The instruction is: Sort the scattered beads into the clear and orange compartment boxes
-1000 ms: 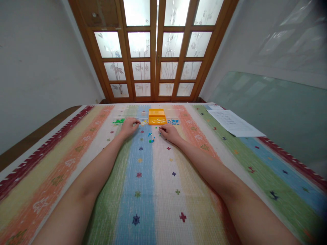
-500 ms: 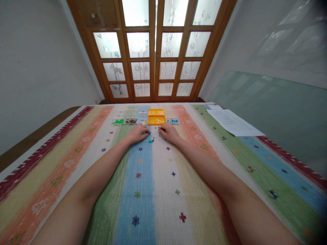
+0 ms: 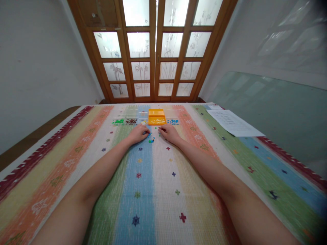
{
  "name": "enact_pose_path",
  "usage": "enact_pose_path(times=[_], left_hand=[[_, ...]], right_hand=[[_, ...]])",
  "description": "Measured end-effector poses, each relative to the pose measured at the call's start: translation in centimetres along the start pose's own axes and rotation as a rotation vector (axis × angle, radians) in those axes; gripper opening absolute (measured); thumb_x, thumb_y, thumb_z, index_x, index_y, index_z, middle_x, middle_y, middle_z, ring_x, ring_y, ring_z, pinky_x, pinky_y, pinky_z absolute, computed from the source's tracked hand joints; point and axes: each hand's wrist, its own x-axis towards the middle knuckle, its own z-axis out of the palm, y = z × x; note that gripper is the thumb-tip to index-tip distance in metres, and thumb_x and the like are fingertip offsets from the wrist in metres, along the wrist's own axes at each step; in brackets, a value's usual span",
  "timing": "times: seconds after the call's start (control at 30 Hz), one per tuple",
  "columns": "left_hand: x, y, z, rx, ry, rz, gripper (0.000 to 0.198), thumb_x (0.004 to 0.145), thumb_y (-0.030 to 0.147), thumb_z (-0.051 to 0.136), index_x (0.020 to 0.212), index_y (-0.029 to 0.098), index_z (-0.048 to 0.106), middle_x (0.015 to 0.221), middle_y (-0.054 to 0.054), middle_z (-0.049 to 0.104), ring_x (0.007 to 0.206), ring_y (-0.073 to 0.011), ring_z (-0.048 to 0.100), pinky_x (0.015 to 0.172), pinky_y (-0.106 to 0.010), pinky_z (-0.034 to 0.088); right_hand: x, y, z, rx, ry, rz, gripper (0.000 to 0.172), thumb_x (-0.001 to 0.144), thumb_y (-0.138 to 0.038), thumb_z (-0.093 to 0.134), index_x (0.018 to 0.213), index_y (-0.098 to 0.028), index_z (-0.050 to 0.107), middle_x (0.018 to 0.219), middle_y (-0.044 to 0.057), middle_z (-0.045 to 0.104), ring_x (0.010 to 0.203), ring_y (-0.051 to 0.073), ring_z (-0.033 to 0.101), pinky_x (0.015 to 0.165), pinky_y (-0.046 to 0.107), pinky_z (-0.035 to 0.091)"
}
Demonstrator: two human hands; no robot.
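Observation:
My left hand [image 3: 139, 133] rests on the striped tablecloth with its fingers drawn together at small loose blue pieces. Opposite it, my right hand [image 3: 168, 132] has thumb and forefinger pinched, a tiny dark piece showing by the tips. Whatever either pinch holds is too small to make out. Between and just below the hands lies a little cluster of green and blue pieces [image 3: 151, 141]. Directly beyond them stands an open orange box [image 3: 157, 112] with white pieces inside. Left of it, clear boxes hold green pieces [image 3: 119, 121], dark brown pieces [image 3: 131, 121] and some yellow ones.
Blue pieces [image 3: 173, 121] sit in a clear box right of the orange one. A printed paper sheet [image 3: 233, 122] lies on the tablecloth [image 3: 163, 197] at the right. Behind the table are wooden doors [image 3: 155, 68] with frosted panes; a glass panel [image 3: 270, 102] leans at the right wall.

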Motion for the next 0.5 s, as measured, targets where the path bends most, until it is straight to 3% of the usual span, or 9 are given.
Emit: enact_pose_path(times=[0.23, 0.5], left_hand=[[-0.05, 0.54, -0.17, 0.023, 0.018, -0.026, 0.013, 0.091, 0.023, 0.066, 0.096, 0.022, 0.078, 0.101, -0.006, 0.075, 0.103, -0.0254, 0.063, 0.099, -0.040, 0.049], [-0.14, 0.16, -0.13, 0.084, 0.069, -0.107, 0.012, 0.090, 0.023, 0.065, 0.092, 0.022, 0.077, 0.097, -0.007, 0.072, 0.097, -0.0250, 0.063, 0.096, -0.040, 0.049]], right_hand=[[-0.13, -0.30, -0.09, -0.039, -0.015, -0.024, 0.019, 0.098, -0.022, 0.060, 0.092, -0.021, 0.077, 0.096, 0.007, 0.077, 0.092, 0.023, 0.064, 0.087, 0.035, 0.044], [0.00, 0.48, 0.20, -0.023, 0.016, 0.000, 0.019, 0.088, -0.009, 0.060, 0.093, -0.020, 0.074, 0.097, 0.006, 0.075, 0.096, 0.023, 0.064, 0.091, 0.035, 0.045]])
